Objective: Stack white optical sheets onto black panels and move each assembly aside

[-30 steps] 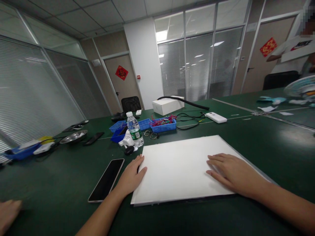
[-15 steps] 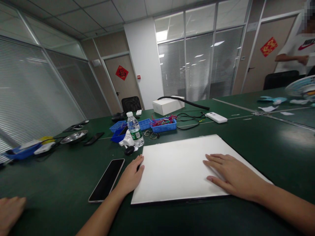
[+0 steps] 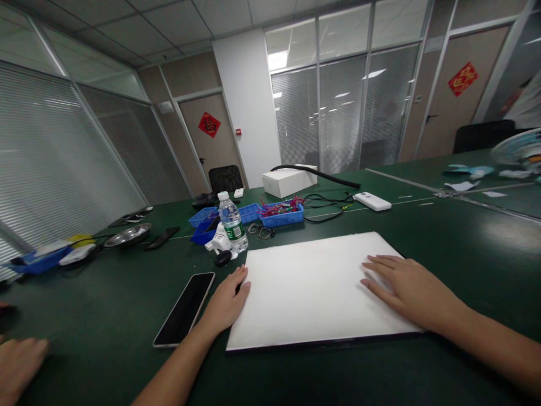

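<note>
A large white board (image 3: 313, 290) lies flat on the green table (image 3: 465, 237). My left hand (image 3: 226, 301) rests open against the board's left edge, fingers together and stretched forward, thumb on the board. My right hand (image 3: 408, 287) lies flat and open on the board's right side, fingers spread and pointing left. A black phone (image 3: 185, 309) lies face up just left of my left hand.
Behind the board stand a water bottle (image 3: 232, 223), blue trays (image 3: 253, 215) with coloured bits, glasses (image 3: 261, 230), a white box (image 3: 288, 180), cables and a white device (image 3: 372, 201). Another person's hand (image 3: 17, 366) rests at the bottom left corner. A metal bowl (image 3: 127, 234) sits at left.
My right hand has slid to the right across the board, toward its right edge. The person at the far right has moved almost out of view. My left hand has stayed put.
</note>
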Motion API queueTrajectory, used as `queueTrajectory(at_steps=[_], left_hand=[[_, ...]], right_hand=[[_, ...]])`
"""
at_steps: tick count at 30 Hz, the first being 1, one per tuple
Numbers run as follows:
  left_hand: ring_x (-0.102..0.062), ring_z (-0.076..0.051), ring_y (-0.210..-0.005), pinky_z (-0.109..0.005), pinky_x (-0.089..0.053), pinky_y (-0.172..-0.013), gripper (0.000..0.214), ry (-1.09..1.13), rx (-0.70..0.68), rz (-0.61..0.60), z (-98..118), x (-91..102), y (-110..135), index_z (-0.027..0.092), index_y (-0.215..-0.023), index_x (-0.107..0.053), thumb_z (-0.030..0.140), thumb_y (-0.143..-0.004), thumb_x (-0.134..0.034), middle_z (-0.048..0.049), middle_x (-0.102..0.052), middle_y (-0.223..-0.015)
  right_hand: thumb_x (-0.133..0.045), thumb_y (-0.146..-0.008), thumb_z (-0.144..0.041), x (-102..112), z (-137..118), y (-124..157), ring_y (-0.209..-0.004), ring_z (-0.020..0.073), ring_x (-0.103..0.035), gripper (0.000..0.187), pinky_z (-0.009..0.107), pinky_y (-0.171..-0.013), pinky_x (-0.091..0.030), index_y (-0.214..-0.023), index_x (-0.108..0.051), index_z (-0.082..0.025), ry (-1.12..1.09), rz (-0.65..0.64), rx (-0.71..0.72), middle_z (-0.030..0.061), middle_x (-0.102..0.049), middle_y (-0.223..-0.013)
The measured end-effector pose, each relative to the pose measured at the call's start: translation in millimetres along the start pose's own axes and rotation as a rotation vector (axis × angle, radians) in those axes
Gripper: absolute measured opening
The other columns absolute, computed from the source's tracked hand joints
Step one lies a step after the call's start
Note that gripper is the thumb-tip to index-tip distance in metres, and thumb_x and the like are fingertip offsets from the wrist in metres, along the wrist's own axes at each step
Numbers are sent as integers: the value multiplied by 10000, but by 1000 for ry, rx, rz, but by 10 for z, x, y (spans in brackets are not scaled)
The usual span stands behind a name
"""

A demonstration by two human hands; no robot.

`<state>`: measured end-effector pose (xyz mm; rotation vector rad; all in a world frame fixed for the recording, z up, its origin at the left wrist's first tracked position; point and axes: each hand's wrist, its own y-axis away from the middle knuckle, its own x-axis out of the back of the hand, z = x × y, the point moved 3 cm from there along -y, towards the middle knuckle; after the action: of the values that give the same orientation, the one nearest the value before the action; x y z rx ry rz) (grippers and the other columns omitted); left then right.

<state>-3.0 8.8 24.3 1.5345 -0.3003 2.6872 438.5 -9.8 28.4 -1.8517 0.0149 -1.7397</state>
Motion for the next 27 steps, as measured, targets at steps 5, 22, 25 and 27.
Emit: queueTrajectory(at_steps=[5,22,25,27], left_hand=[[-386,-308,-1533,-512,-260,-1289,705,-31,2,-6,9,11,34,72,-1518,-527,506,-966,-464,-154,-422,-1630],[-351,-318,-1550,-518,-251,-1292,721,-131,-33,-38,58,23,60,53,-1559,-463,500,-993,-439,-172,-368,-1658],[-359,-304,-1548,-498,-247,-1294,709,-145,-32,-44,83,24,59,44,-1555,-465,468,-988,-433,-177,-375,-1653],[-356,-304,-1549,-500,-248,-1293,713,-143,-32,-48,97,26,59,42,-1556,-463,472,-989,-430,-176,-370,-1656]], right_hand=[[-366,-956,-742,-211,384,53,-1260,435,-601,815,663,-986,-519,-1358,-682,-107,112,-42,-262,251,-583,-1406],[-566,-969,-586,198,-386,72,-1555,333,-278,709,646,-1271,-218,-1615,-382,-357,-192,-140,388,64,-296,-1671],[-601,-952,-585,255,-511,102,-1563,341,-252,789,652,-1281,-169,-1645,-309,-348,-320,-272,460,83,-264,-1680],[-601,-951,-597,243,-522,104,-1566,340,-245,795,652,-1281,-172,-1646,-308,-348,-340,-312,450,83,-264,-1680]])
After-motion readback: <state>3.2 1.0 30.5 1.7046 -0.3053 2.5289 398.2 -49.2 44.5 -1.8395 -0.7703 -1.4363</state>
